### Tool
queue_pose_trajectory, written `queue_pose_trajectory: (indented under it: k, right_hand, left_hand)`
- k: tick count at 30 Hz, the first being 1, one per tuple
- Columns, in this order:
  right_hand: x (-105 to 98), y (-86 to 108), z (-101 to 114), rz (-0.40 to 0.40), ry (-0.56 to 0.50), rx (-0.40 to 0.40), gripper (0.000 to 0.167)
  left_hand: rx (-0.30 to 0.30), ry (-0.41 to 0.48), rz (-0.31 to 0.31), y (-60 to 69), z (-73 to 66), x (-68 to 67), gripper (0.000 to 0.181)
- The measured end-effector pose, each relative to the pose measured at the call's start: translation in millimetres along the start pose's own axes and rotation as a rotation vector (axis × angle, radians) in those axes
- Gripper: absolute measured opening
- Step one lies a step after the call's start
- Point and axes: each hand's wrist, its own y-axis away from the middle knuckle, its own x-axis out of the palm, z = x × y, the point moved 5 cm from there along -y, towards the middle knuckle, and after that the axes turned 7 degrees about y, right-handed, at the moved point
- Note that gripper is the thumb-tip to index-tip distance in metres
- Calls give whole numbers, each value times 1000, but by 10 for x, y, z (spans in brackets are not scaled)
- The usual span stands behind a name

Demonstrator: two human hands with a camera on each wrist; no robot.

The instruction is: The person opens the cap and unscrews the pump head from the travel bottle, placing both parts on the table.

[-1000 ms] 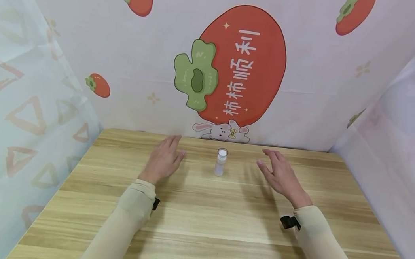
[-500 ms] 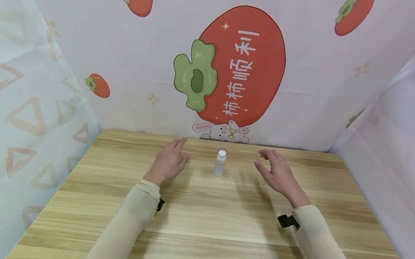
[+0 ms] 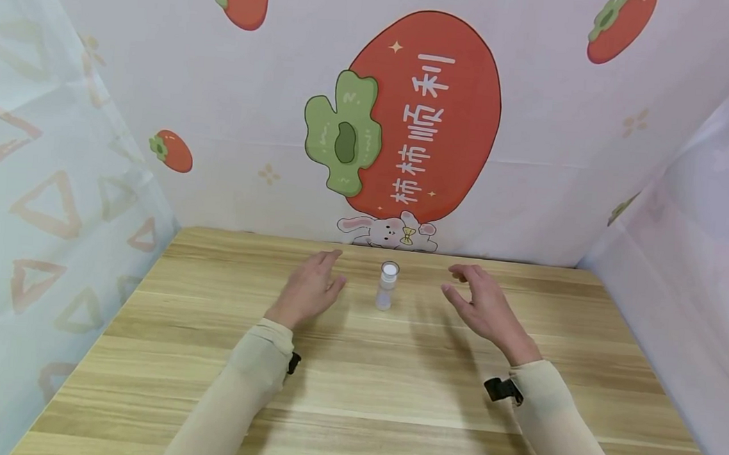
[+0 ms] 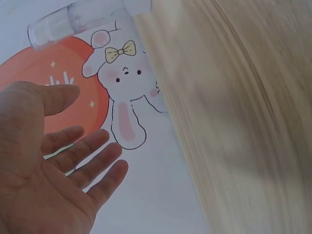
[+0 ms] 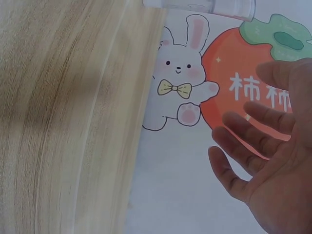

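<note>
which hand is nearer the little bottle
The left hand: in the head view, it shows a narrower gap to the upright bottle than the right hand does.

bottle (image 3: pixel 386 288): on table (image 3: pixel 373 388), between left fingers (image 4: pixel 97 164) and right fingers (image 5: pixel 251 132) | backdrop (image 3: pixel 544 162): behind table

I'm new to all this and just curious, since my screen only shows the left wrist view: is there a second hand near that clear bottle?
Observer: Yes, the head view shows the right hand on the other side of the bottle, not touching it.
Visitor: The bottle slants on my screen. Is it tipping over?
Observer: No, in the head view it stands upright on the wooden table.
Visitor: Any clothing to be seen?
Observer: Yes, cream sleeves, in the head view.
</note>
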Motion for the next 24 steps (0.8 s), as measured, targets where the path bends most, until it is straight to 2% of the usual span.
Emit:
queue_pose_trajectory:
  k: [12, 17, 24]
  right_hand:
    - [47, -40, 72, 34, -19, 22, 46]
    - [54, -49, 111, 36, -23, 21, 46]
    - [80, -61, 137, 41, -24, 17, 47]
  left_hand:
    - [-42, 42, 68, -24, -97, 181, 54]
    - [-70, 113, 73, -21, -127, 247, 54]
    - [-72, 223, 80, -37, -163, 353, 54]
